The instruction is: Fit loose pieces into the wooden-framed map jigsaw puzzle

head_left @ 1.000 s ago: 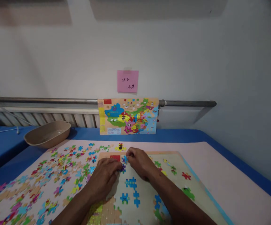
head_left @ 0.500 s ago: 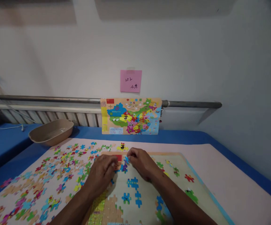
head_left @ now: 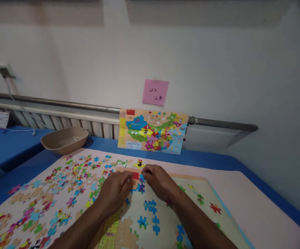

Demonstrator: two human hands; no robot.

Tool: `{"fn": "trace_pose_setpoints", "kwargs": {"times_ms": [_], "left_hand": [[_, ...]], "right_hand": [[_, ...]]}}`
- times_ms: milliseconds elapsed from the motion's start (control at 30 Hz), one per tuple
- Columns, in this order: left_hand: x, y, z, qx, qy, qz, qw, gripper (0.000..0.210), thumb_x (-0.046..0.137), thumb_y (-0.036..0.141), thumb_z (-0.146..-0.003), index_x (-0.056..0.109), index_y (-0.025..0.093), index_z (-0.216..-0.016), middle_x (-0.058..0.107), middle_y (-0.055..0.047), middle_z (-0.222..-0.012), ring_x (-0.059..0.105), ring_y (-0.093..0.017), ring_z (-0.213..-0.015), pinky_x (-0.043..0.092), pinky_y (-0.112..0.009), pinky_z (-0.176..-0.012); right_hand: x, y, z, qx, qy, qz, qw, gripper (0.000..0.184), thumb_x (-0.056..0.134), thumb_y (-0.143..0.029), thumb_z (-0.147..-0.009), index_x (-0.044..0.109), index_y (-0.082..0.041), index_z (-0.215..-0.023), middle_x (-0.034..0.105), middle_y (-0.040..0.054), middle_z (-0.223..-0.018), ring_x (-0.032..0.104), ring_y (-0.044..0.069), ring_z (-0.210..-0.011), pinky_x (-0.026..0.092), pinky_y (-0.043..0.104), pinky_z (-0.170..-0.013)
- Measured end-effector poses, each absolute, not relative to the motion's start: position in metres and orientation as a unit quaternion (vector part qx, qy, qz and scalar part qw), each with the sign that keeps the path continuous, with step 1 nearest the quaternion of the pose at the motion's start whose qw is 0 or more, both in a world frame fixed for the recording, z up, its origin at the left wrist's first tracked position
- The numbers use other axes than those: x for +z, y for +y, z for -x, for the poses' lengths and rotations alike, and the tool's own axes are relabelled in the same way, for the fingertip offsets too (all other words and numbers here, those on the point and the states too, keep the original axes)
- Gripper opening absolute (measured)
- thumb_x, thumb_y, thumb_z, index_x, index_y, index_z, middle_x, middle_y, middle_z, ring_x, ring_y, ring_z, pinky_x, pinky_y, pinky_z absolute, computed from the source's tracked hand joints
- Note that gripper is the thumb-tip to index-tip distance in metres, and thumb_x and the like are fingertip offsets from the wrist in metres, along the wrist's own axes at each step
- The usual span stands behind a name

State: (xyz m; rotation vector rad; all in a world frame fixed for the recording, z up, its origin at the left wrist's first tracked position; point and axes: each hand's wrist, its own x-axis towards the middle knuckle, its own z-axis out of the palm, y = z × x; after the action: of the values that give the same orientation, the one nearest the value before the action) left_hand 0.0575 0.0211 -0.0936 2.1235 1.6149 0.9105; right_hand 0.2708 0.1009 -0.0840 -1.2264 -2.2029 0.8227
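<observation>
My left hand (head_left: 115, 191) rests at the board's far left corner, its fingers bent and close together, tips at joined puzzle pieces with a red flag (head_left: 135, 176). What lies under those fingers is hidden. Just right of it, my right hand (head_left: 158, 180) is closed in a pinch at a small blue puzzle piece (head_left: 142, 178), above a blue piece with purple grapes (head_left: 141, 188). Both hands are over the pale puzzle board (head_left: 170, 221). Nearer to me on it lie joined blue pieces (head_left: 150, 206), a single blue piece (head_left: 143, 222) and a joined orange section (head_left: 125, 231).
Many loose puzzle pieces (head_left: 69, 180) cover the pink sheet on the left. A yellow piece cluster (head_left: 139, 164) lies beyond the board. Against the wall pipe leans a printed map (head_left: 152, 131), under a pink note (head_left: 155, 92). A beige basin (head_left: 64, 141) stands at the far left.
The view has turned slightly left, so the scene sits further right. Both hands stay at the flag corner, with the left fingertips a little nearer the flag.
</observation>
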Motion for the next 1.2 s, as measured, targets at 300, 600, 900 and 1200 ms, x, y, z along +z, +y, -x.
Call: {"fn": "trace_pose_setpoints", "kwargs": {"times_ms": [300, 600, 900, 1200], "left_hand": [[-0.094, 0.019, -0.059, 0.29, 0.553, -0.772, 0.119, 0.03, 0.039, 0.024, -0.1, 0.068, 0.023, -0.099, 0.071, -0.003, -0.087, 0.061, -0.023, -0.084, 0.037, -0.035, -0.076], [-0.091, 0.016, -0.061, 0.28, 0.495, -0.812, 0.135, 0.022, 0.042, 0.019, -0.098, 0.062, 0.023, -0.089, 0.067, -0.001, -0.084, 0.058, -0.021, -0.085, 0.038, -0.035, -0.079], [-0.079, -0.003, -0.073, 0.226, 0.412, -0.875, 0.116, 0.02, 0.049, 0.012, -0.093, 0.064, 0.024, -0.089, 0.071, -0.005, -0.094, 0.06, -0.025, -0.098, 0.041, -0.046, -0.1], [-0.085, 0.001, -0.067, 0.227, 0.432, -0.865, 0.118, 0.023, 0.042, 0.021, -0.101, 0.062, 0.021, -0.089, 0.069, -0.007, -0.095, 0.057, -0.025, -0.097, 0.04, -0.047, -0.095]], "right_hand": [[-0.089, 0.103, -0.271, 0.319, -0.811, 0.432, 0.234, 0.015, 0.052, -0.02, -0.084, 0.067, -0.02, -0.082, 0.069, 0.0004, -0.081, 0.06, 0.018, -0.078, 0.036, 0.028, -0.068], [-0.09, 0.106, -0.271, 0.326, -0.815, 0.419, 0.231, 0.015, 0.051, -0.018, -0.084, 0.067, -0.019, -0.083, 0.069, 0.0013, -0.082, 0.06, 0.018, -0.078, 0.036, 0.028, -0.068], [-0.091, 0.105, -0.27, 0.321, -0.814, 0.428, 0.224, 0.013, 0.052, -0.018, -0.085, 0.064, -0.019, -0.08, 0.068, 0.0004, -0.08, 0.058, 0.017, -0.076, 0.035, 0.027, -0.067], [-0.083, 0.102, -0.27, 0.321, -0.815, 0.424, 0.231, 0.015, 0.05, -0.017, -0.084, 0.065, -0.019, -0.082, 0.068, 0.001, -0.083, 0.058, 0.017, -0.078, 0.036, 0.027, -0.068]]}}
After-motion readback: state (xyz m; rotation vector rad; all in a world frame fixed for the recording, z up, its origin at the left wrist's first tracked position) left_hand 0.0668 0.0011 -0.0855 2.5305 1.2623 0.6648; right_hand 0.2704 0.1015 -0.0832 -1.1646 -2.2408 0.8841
